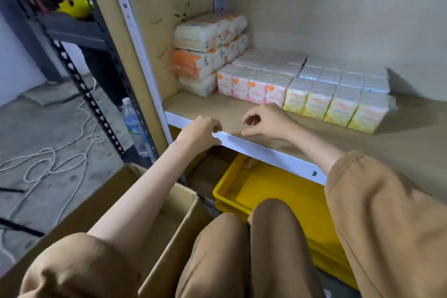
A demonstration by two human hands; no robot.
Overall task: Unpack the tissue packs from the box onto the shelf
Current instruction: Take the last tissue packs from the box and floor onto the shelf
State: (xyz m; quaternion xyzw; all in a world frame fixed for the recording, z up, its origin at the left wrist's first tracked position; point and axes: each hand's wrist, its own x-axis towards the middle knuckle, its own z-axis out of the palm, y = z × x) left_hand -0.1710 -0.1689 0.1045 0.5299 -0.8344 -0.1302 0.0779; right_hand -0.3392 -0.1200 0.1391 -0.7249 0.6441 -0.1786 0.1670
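Concrete floor [36, 128] off to the left, grey and dusty, with a white cord [48, 164] looping loose across it. Beside it a dark metal rack [79, 80], a yellow object [75, 6] up on its shelf, and a water bottle [134, 126] upright between rack and wooden side panel.

Straight ahead, the shelf [205, 106]: bare board along the front strip and out to the right, bounded by a white front edge [266, 152]. Tissue packs pushed to the back left:
- an orange-and-white stack [208, 51], against the side panel
- a pink row [251, 84], just beside it
- a yellow row [338, 106], touching the pink, nearest the front
- a blue row [343, 77], behind the yellow

Left hand [200, 128] at the white edge, fingers loosely curled with the tips at the rail, holding nothing. Right hand [266, 121] just above the bare board near the pink row, fingers and thumb loosely bent, likewise empty. Small gap between the two hands.

Below, a cardboard box [72, 213] at lower left, flaps open, under the left arm (inside mostly hidden by arm and sleeve, so contents not readable). Under the shelf, a yellow crate [266, 189], mostly bare floor showing inside, partly covered by the knees [266, 237] in brown cloth.
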